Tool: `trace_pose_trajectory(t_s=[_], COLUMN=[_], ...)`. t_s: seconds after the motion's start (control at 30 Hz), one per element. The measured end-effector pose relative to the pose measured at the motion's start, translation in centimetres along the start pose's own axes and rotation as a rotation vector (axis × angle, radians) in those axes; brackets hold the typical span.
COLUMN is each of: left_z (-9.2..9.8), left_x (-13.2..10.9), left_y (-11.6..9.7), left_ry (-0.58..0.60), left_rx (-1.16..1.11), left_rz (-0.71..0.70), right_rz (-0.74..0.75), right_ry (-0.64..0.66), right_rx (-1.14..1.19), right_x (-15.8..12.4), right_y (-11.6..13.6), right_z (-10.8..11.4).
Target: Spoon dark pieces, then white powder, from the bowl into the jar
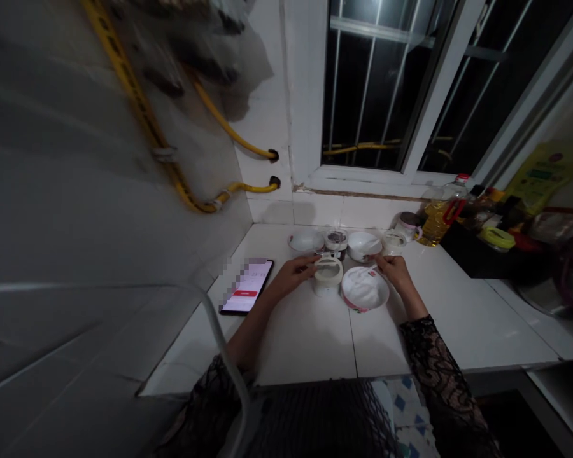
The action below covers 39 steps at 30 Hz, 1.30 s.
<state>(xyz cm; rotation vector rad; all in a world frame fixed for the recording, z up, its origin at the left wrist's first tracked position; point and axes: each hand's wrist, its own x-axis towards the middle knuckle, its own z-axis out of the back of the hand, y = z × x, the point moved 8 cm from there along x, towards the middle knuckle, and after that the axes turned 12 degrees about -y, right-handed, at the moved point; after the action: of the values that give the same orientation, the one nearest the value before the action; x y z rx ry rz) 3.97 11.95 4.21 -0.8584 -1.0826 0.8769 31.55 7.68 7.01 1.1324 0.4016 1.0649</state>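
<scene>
My left hand [293, 277] is at the left side of a small clear jar with a cream-coloured lid [328, 270], its thumb and fingers closed at the lid's edge. Just right of the jar stands a pink-patterned bowl [363, 296] holding a heap of white powder. Over that bowl's far right rim, my right hand [395, 270] pinches the handle of a white spoon [365, 272], whose other end lies in the powder.
Behind stand a shallow white bowl [305, 240], a jar of dark contents [335, 240], a white bowl with a spoon [363, 248] and another lidded jar [394, 240]. A lit phone [247, 286] lies left. An oil bottle [437, 216] stands at right beside a black condiment box [475, 251].
</scene>
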Motion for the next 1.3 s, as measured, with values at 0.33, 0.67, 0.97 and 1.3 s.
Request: trace_pose_trajectory(t_s=[0.33,0.67,0.97,1.3], left_z=[0.0,-0.1,0.0,0.0], left_x=[0.0,0.0,-0.1,0.0], left_y=[-0.3,-0.3,-0.6,0.0], left_ry=[0.008,0.015,0.011,0.011], left_rx=[-0.019,-0.031,-0.034,-0.018], left_rz=[-0.004,0.008,0.006,-0.002], right_rz=[0.057,0.683,1.211,0.814], right_ry=[-0.055,-0.296,-0.33,-0.171], right_rx=[0.058,0.078,-0.141,-0.214], right_x=[0.3,-4.9,-8.6,-3.0], right_y=[0.5,8.0,10.8,5.7], right_z=[0.6,-0.5,-1.2,1.4])
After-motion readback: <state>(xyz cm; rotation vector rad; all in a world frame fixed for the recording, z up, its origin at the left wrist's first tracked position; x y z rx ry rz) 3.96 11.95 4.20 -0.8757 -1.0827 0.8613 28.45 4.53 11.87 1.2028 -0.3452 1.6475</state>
